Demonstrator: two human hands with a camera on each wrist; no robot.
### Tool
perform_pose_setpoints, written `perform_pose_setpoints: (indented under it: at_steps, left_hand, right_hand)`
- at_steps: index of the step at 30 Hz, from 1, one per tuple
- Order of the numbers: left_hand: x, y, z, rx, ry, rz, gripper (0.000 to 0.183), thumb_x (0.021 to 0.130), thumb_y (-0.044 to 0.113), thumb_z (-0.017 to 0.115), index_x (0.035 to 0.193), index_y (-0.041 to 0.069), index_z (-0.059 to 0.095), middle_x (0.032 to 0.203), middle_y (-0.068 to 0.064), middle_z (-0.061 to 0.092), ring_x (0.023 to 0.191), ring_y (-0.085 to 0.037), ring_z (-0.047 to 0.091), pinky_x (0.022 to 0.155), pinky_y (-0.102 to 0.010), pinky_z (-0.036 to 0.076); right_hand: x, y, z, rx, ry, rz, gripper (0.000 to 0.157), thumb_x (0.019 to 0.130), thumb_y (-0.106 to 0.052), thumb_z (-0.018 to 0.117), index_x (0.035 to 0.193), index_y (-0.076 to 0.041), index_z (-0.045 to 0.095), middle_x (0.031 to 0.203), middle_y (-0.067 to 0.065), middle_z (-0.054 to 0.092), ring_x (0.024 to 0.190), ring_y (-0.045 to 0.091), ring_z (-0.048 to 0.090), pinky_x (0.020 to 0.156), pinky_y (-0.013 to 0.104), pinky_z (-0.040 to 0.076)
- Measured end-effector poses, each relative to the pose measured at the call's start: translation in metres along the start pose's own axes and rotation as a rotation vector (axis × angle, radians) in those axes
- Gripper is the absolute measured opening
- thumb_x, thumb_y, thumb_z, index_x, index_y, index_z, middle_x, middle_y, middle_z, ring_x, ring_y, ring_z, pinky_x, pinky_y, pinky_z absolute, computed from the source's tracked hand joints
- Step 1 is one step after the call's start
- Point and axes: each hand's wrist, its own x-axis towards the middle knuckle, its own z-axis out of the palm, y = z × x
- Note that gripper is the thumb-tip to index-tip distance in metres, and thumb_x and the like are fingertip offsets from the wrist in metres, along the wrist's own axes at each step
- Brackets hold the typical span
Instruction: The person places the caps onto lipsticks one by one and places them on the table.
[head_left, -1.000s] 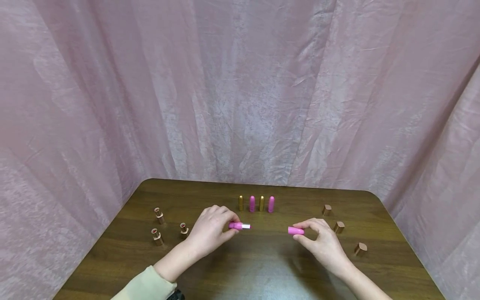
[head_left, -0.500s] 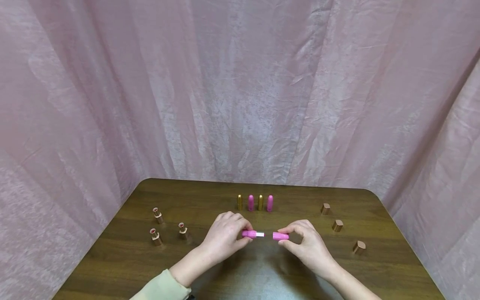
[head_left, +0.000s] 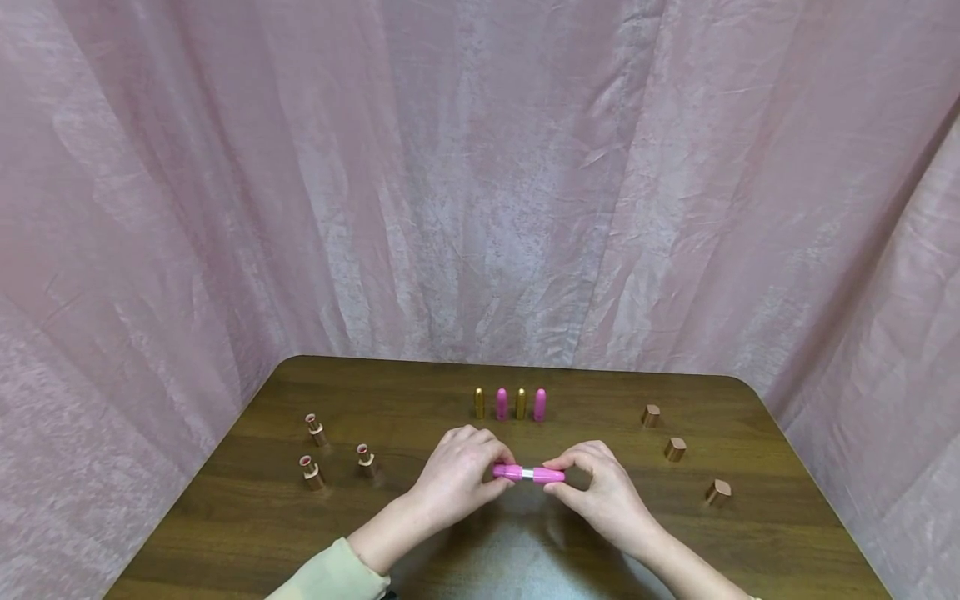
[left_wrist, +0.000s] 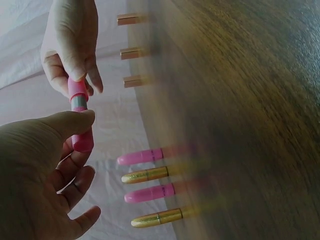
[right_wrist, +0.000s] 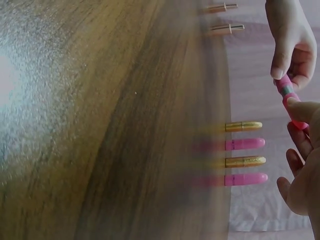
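Between thumb and fingers my left hand (head_left: 463, 468) pinches the pink base of a lipstick (head_left: 507, 472), held level above the table. My right hand (head_left: 600, 492) grips the matching pink cap (head_left: 551, 475) from the other side. The cap's open end sits over the tip of the lipstick, and a short silver band shows between cap and base. That same silver band is plain in the left wrist view, with the lipstick base (left_wrist: 83, 141) below it and the cap (left_wrist: 77, 89) above. In the right wrist view, fingers cover part of the cap (right_wrist: 296, 116).
Behind the hands, several gold and pink capped lipsticks (head_left: 502, 404) stand in a row. Three uncapped rose-gold lipsticks (head_left: 312, 473) stand at the left of the wooden table (head_left: 247, 533), and three rose-gold caps (head_left: 676, 450) at the right. A pink curtain (head_left: 480, 183) hangs behind.
Both hands have come together: the left moved right with the lipstick base, the right moved left with the cap. The cap has slid partway over the silver tube.
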Motion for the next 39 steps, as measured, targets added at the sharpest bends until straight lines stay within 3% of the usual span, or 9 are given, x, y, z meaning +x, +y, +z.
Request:
perform_pose_setpoints:
  at_steps: [19, 29, 39]
  left_hand:
    - [0.002, 0.006, -0.001, 0.003, 0.013, 0.05, 0.017, 0.084, 0.035, 0.085, 0.094, 0.029, 0.073, 0.089, 0.017, 0.061, 0.093, -0.009, 0.056, 0.1, -0.039, 0.045]
    - [0.002, 0.009, 0.0, 0.001, 0.061, 0.101, 0.018, 0.083, 0.034, 0.085, 0.096, 0.026, 0.075, 0.085, 0.014, 0.057, 0.087, -0.009, 0.054, 0.101, -0.04, 0.045]
    - [0.002, 0.01, 0.001, 0.02, -0.004, 0.042, 0.02, 0.082, 0.037, 0.085, 0.096, 0.029, 0.073, 0.087, 0.017, 0.061, 0.09, -0.009, 0.055, 0.105, -0.043, 0.042]
  right_hand:
    - [0.002, -0.005, 0.008, 0.031, -0.001, -0.005, 0.032, 0.077, -0.016, 0.091, 0.099, -0.033, 0.076, 0.098, -0.024, 0.067, 0.106, 0.007, 0.056, 0.09, 0.031, 0.046]
    - [-0.001, -0.007, 0.009, 0.028, 0.025, -0.022, 0.031, 0.077, -0.016, 0.091, 0.099, -0.031, 0.076, 0.097, -0.025, 0.067, 0.098, 0.005, 0.057, 0.082, 0.028, 0.047]
    - [0.001, -0.008, 0.012, -0.021, 0.057, -0.14, 0.033, 0.076, -0.013, 0.091, 0.104, -0.025, 0.077, 0.101, -0.021, 0.068, 0.104, 0.008, 0.056, 0.088, 0.027, 0.046]
